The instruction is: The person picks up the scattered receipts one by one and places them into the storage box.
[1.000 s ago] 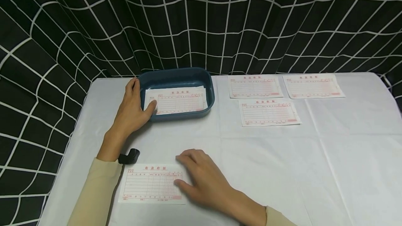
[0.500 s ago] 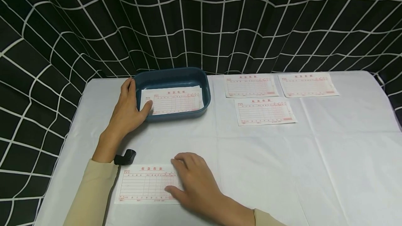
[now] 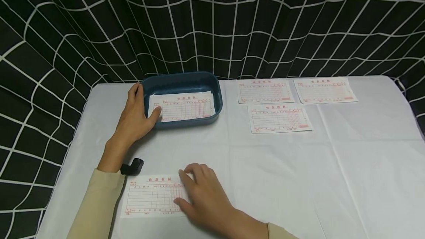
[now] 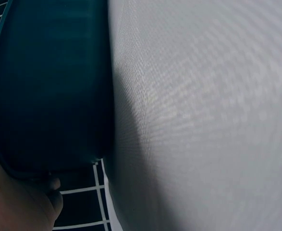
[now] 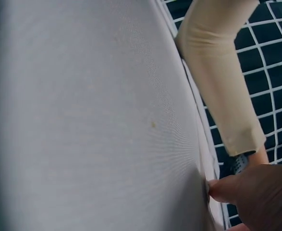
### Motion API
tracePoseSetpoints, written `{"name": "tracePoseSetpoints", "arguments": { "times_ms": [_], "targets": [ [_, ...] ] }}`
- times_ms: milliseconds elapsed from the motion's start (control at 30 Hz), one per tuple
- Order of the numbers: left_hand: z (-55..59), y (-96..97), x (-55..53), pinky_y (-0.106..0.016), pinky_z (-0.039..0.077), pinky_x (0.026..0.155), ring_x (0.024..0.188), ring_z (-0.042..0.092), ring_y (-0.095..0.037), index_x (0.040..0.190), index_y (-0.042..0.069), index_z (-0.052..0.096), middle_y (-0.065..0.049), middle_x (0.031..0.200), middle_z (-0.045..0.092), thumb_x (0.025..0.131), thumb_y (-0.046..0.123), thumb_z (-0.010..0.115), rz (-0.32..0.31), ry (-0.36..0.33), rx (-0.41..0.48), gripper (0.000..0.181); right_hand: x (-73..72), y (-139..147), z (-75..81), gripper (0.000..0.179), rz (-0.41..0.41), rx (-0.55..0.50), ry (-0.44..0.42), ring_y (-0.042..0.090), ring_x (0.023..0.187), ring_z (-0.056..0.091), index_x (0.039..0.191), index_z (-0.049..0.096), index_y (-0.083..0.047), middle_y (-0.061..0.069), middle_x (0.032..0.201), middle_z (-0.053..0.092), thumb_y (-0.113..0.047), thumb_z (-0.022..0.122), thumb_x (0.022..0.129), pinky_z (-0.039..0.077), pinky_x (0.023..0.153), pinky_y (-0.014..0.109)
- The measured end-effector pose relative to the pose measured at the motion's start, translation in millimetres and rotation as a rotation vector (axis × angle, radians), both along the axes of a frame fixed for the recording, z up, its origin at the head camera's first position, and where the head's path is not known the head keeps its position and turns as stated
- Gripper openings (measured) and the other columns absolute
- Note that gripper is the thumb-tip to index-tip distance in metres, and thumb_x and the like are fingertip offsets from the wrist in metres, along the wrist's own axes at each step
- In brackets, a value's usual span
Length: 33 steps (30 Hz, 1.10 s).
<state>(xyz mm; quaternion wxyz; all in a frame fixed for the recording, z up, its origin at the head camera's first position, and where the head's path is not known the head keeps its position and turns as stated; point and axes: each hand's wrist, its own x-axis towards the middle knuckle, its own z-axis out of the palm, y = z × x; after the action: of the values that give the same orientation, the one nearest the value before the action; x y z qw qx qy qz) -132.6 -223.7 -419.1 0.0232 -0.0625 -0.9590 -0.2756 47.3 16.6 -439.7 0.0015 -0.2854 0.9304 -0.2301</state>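
In the head view, left hand (image 3: 134, 115) clamped on the left end of a blue tray (image 3: 190, 124), fingers outside the rim, thumb inside over a stack (image 3: 186, 104) of printed slips. Right hand (image 3: 206, 198) over the right end of a slip (image 3: 147, 198) on the white tabletop (image 3: 282, 176), thumb and forefinger apart, fingers loosely bent; impossible to tell contact with the paper. Just beyond the slip, black strap (image 3: 132, 167) at the left wrist. Right of the tray, three slips (image 3: 280, 118) lying flat, two side by side at the far edge, one nearer. Behind, black backdrop (image 3: 186, 17) with white grid lines.

In the left wrist view, left hand curled round the tray's end, dark side wall beside pale cloth.

In the right wrist view, right thumb low at the right, beige sleeve (image 5: 222, 86) beyond.
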Motion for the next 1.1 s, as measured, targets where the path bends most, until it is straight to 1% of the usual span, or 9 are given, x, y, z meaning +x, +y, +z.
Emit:
{"name": "tracePoseSetpoints", "arguments": {
  "times_ms": [133, 233, 333, 533, 733, 833, 967, 1100],
  "targets": [
    [0.3, 0.6, -0.1, -0.06, 0.029, 0.129, 0.163, 0.023, -0.044, 0.166, -0.009, 0.013, -0.024, 0.176, 0.011, 0.1, 0.036, 0.064, -0.003, 0.001, 0.0, 0.094, 2.3, -0.3, 0.1, 0.066, 0.008, 0.049, 0.031, 0.022, 0.119, 0.054, 0.141, 0.066, -0.006, 0.007, 0.131, 0.059, -0.049, 0.077, 0.093, 0.047, 0.106, 0.04],
    [0.5, 1.2, -0.3, -0.06, 0.029, 0.129, 0.163, 0.024, -0.043, 0.166, -0.009, 0.014, -0.024, 0.176, 0.012, 0.1, 0.036, 0.064, -0.002, 0.002, 0.002, 0.094, 3.7, -0.2, -0.1, 0.067, 0.008, 0.068, 0.07, 0.021, 0.115, 0.055, 0.14, 0.066, -0.006, 0.006, 0.127, 0.06, -0.052, 0.077, 0.093, 0.048, 0.103, 0.039],
    [1.1, 1.9, 0.2, -0.06, 0.029, 0.129, 0.163, 0.024, -0.044, 0.166, -0.008, 0.014, -0.023, 0.176, 0.011, 0.1, 0.036, 0.064, 0.001, -0.002, 0.003, 0.094, 4.3, -0.2, 0.1, 0.067, 0.007, 0.08, 0.086, 0.02, 0.11, 0.055, 0.14, 0.066, -0.006, 0.005, 0.123, 0.062, -0.053, 0.077, 0.092, 0.049, 0.098, 0.037],
    [1.7, 2.2, 0.6, -0.061, 0.03, 0.128, 0.163, 0.025, -0.043, 0.166, -0.008, 0.013, -0.022, 0.177, 0.011, 0.1, 0.036, 0.064, 0.008, -0.005, 0.002, 0.094, 4.8, -2.0, 6.2, 0.065, 0.002, 0.089, 0.021, 0.018, 0.105, 0.052, 0.137, 0.064, -0.005, 0.005, 0.118, 0.06, -0.05, 0.078, 0.093, 0.047, 0.092, 0.032],
    [1.4, 1.3, 0.8, -0.061, 0.03, 0.128, 0.162, 0.025, -0.044, 0.166, -0.008, 0.013, -0.022, 0.177, 0.01, 0.1, 0.036, 0.064, 0.004, -0.006, 0.007, 0.095, 0.3, -2.8, 12.5, 0.059, -0.006, 0.066, 0.009, 0.02, 0.102, 0.052, 0.128, 0.064, -0.003, 0.007, 0.112, 0.06, -0.042, 0.085, 0.088, 0.045, 0.09, 0.032],
    [1.1, 0.4, 0.4, -0.06, 0.03, 0.128, 0.163, 0.024, -0.043, 0.166, -0.007, 0.012, -0.022, 0.177, 0.01, 0.1, 0.036, 0.064, 0.001, -0.005, 0.009, 0.095, -2.4, -3.6, 16.1, 0.056, -0.014, 0.049, -0.029, 0.021, 0.1, 0.053, 0.126, 0.065, -0.001, 0.008, 0.11, 0.062, -0.035, 0.087, 0.086, 0.046, 0.091, 0.034],
    [0.9, -0.1, 0.2, -0.06, 0.029, 0.129, 0.163, 0.023, -0.042, 0.167, -0.007, 0.012, -0.022, 0.177, 0.01, 0.1, 0.037, 0.063, 0.004, -0.005, 0.01, 0.095, -3.3, -5.2, 19.2, 0.053, -0.014, 0.039, -0.099, 0.02, 0.101, 0.054, 0.127, 0.066, 0.0, 0.009, 0.111, 0.064, -0.03, 0.086, 0.088, 0.048, 0.095, 0.035],
    [0.4, 0.2, 0.8, -0.06, 0.029, 0.129, 0.163, 0.024, -0.043, 0.167, -0.007, 0.013, -0.022, 0.177, 0.01, 0.1, 0.037, 0.064, 0.008, -0.005, 0.006, 0.095, -2.3, -6.8, 19.0, 0.045, -0.002, 0.021, -0.127, 0.019, 0.098, 0.056, 0.124, 0.068, -0.002, 0.007, 0.108, 0.066, -0.025, 0.084, 0.089, 0.05, 0.094, 0.032]
  ]
}}
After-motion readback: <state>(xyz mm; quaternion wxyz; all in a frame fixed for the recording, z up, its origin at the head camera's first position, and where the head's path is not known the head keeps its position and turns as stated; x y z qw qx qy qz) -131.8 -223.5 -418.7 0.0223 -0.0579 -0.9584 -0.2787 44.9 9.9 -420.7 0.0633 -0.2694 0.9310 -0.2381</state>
